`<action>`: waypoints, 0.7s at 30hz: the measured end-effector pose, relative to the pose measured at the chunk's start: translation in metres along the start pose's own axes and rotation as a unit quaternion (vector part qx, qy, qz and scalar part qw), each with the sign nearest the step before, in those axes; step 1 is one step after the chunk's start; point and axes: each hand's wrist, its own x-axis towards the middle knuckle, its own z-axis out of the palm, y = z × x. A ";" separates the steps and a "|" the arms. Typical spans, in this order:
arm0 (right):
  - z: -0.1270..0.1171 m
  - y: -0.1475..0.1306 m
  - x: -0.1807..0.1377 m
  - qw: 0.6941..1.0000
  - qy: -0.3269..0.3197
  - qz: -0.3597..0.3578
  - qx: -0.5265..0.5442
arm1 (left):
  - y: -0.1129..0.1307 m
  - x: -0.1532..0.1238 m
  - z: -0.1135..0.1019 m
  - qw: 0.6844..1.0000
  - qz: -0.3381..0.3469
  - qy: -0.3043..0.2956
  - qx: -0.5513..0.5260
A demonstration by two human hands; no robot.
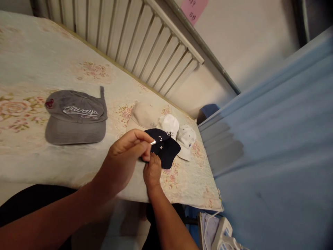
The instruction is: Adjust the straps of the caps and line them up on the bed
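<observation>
A navy baseball cap (170, 152) with small white marks lies on the floral bedspread in front of me. My right hand (153, 170) is closed at its near edge, fingers curled against the fabric. Over the cap's left side, my left hand (127, 156) is closed in a pinch. A small white bit (153, 142) shows at its fingertips; I cannot tell whether it is held or part of the cap. Just beyond are a beige cap (144, 114), a white cap (169, 124) with dark letters, and another white cap (186, 137) with a small dark logo.
A grey cap (76, 118) with white script lies to the left on the floral bedspread (65, 163). A pale slatted rail (130, 38) runs along the bed's far side. A blue curtain (273, 139) hangs at right. Below it sits a white device with a cable (223, 232).
</observation>
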 end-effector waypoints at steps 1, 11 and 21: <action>0.000 0.000 0.000 1.000 -0.001 0.012 0.005 | -0.009 0.009 -0.002 0.998 0.002 0.037 0.042; 0.003 0.001 0.000 0.999 -0.013 0.031 0.024 | -0.086 0.038 -0.073 0.964 -0.061 0.151 0.210; 0.003 0.000 0.000 0.999 -0.009 0.029 0.022 | -0.091 0.044 -0.082 0.966 -0.150 0.148 0.148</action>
